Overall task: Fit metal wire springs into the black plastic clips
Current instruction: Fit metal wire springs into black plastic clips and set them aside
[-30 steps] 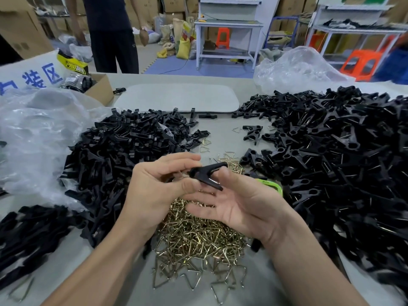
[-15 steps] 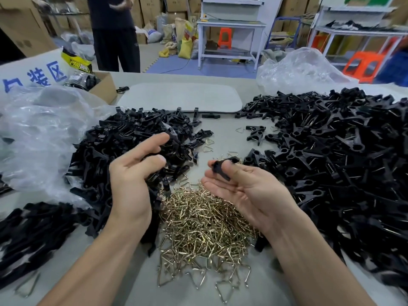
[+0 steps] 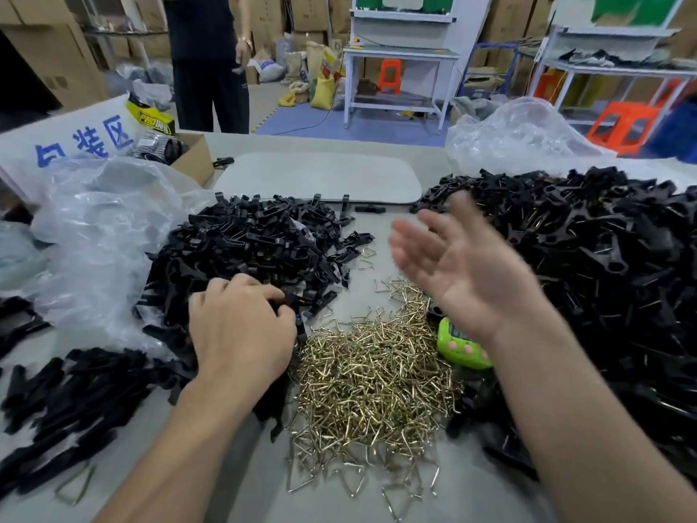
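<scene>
Your left hand point(image 3: 241, 330) curls round clips point(image 3: 256, 251) to draw one out, while your right hand point(image 3: 464, 273) hangs spread and empty near the springs point(image 3: 369, 379).

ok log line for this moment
left hand: fingers curled in left clip pile | right hand: open, empty | spring pile: between forearms

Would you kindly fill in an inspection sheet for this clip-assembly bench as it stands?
Surface: grey table, mostly covered.
Job's things: left clip pile and right clip pile; wire springs heaped between.
Clutter: plastic bags, green gadget, cardboard box, grey board.
Grippers: left hand grips clips in the left pile; right hand open, empty, blurred.
Cables: black cable on the floor beyond.
Surroundings: standing person, workbench, orange stool, cartons.
</scene>
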`<action>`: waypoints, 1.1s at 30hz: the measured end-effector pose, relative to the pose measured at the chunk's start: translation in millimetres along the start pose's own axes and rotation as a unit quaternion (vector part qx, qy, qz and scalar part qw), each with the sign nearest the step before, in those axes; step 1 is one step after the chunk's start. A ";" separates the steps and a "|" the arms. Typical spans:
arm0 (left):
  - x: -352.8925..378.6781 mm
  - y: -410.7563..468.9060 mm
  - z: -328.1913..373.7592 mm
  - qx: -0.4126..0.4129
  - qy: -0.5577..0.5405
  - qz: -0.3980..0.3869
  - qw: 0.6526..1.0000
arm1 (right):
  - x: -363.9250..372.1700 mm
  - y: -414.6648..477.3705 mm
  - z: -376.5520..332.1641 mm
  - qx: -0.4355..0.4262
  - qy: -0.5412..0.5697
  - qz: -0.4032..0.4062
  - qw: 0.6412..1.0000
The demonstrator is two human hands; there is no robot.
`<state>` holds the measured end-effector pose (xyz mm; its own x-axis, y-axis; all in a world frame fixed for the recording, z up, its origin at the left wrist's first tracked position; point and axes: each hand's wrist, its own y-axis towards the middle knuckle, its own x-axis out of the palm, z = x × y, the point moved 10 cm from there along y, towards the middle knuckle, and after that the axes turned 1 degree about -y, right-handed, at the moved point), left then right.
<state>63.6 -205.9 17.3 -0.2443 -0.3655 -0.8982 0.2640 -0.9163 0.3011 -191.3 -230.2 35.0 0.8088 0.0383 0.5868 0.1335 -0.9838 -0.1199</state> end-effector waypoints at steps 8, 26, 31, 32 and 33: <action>5.6 -2.7 6.9 0.032 0.026 -0.005 0.999 | 60.0 62.7 80.7 -0.051 -0.674 -0.008 0.737; -10.6 -12.0 14.1 -0.002 -0.347 0.017 0.938 | -8.7 3.5 23.9 -0.091 -0.219 0.153 0.959; -10.8 -24.3 39.7 0.056 -0.338 -0.007 0.940 | -36.5 -22.9 25.6 -0.098 -0.144 0.171 0.970; -11.1 -26.3 40.7 0.060 -0.330 -0.002 0.942 | -39.7 -24.2 24.3 -0.098 -0.154 0.172 0.968; -11.9 -28.4 42.1 0.065 -0.330 0.003 0.942 | -40.5 -25.1 22.3 -0.099 -0.169 0.170 0.966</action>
<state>19.7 -182.4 32.9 -0.7811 -0.3537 -0.5145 0.1610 -0.9103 0.3814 -214.6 -203.1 -3.6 0.9315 -0.2713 0.2422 -0.2579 -0.9623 -0.0858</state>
